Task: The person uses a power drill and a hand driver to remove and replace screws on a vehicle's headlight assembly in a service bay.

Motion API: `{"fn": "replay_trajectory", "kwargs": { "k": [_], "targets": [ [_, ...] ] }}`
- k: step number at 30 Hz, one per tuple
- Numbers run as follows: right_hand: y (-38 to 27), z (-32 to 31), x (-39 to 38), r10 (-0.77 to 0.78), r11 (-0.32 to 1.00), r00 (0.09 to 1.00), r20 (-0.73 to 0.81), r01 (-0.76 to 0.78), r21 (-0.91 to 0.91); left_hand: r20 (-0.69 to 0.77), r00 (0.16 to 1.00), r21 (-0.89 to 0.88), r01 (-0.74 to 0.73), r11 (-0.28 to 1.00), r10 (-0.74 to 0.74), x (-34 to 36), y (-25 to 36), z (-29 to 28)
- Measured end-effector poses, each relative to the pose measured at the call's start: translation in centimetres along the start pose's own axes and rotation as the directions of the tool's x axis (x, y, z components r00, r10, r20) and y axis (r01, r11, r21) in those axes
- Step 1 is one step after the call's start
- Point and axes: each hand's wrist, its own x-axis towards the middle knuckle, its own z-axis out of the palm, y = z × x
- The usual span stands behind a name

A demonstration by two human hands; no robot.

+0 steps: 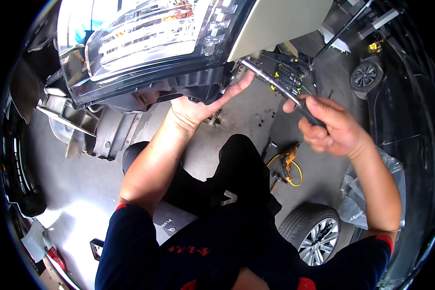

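Left hand (pixel 198 108) open, palm pressed under headlight (pixel 145 43) housing. Right hand (pixel 331 128) clamped on ratchet (pixel 275 87) handle, tip at headlight corner.

navy short sleeves with red cuffs, red chest lettering, black trousers, bare forearms.

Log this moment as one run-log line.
left hand: braces underside of headlight assembly | right hand: grips ratchet wrench, tip at headlight's corner | floor: wheel, yellow-corded tool
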Motion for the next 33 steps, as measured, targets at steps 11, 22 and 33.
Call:
{"fn": "replay_trajectory", "kwargs": {
  "k": [11, 22, 33],
  "targets": [
    [0.3, 1.3, -0.8, -0.087, 0.986, 0.995, -0.049, 0.079, -0.146, -0.327, 0.945, -0.149, -0.059, 0.987, 0.008, -0.2, 0.1, 0.9],
    [3.1, 2.4, 0.3, -0.789, 0.15, 0.614, 0.027, 0.235, -0.96, -0.506, 0.862, -0.12, -0.115, 0.986, 0.038, -0.1, 0.5, 0.9],
    [1.3, 2.7, -0.4, -0.705, 0.176, 0.709, 0.0, 0.174, -0.969, -0.52, 0.844, 0.038, -0.128, 0.991, 0.129, 0.3, 0.0, 2.3]
  ]
}}
